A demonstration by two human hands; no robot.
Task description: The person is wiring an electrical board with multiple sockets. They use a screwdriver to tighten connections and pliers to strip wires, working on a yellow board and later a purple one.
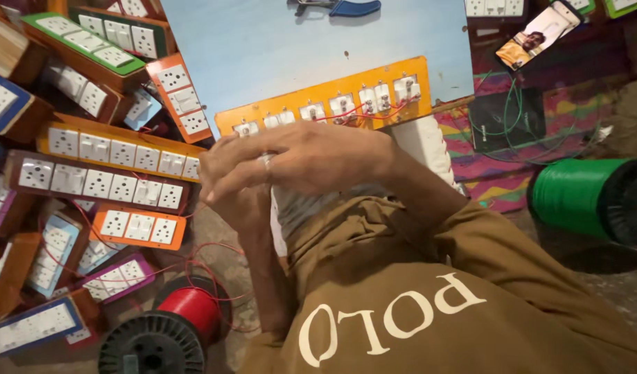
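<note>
- Centrally in the frame, we see our two hands joined just below an orange switch panel (332,104), which lies back-side up on a pale blue surface (263,48) with red wiring running between its white switch backs.
- Our right hand (297,159) comes in from the right, laid flat across the middle with its fingers (228,166) stretched out and pressed together, pointing left; a ring shows on one finger.
- Our left hand (239,204) rises from the lower middle, mostly hidden under the right one; we cannot tell whether it grips anything, nor whether anything sits between the two hands.
- The right hand's knuckles lie just beside the near edge of the orange panel; whether they touch it we cannot tell.
- Left of the hands, a heap of finished switch boards (110,180) in orange, brown, green, purple and blue fills the left of the frame.
- At the lower left a spool of red wire (187,312) stands on the floor, with loose red strands trailing up toward the hands.
- At the right edge a green wire spool (581,197) lies on its side.
- In the upper right a phone (536,34) with a lit screen lies tilted.
- At the top middle, blue-handled pliers (346,8) rest on the pale surface.
</note>
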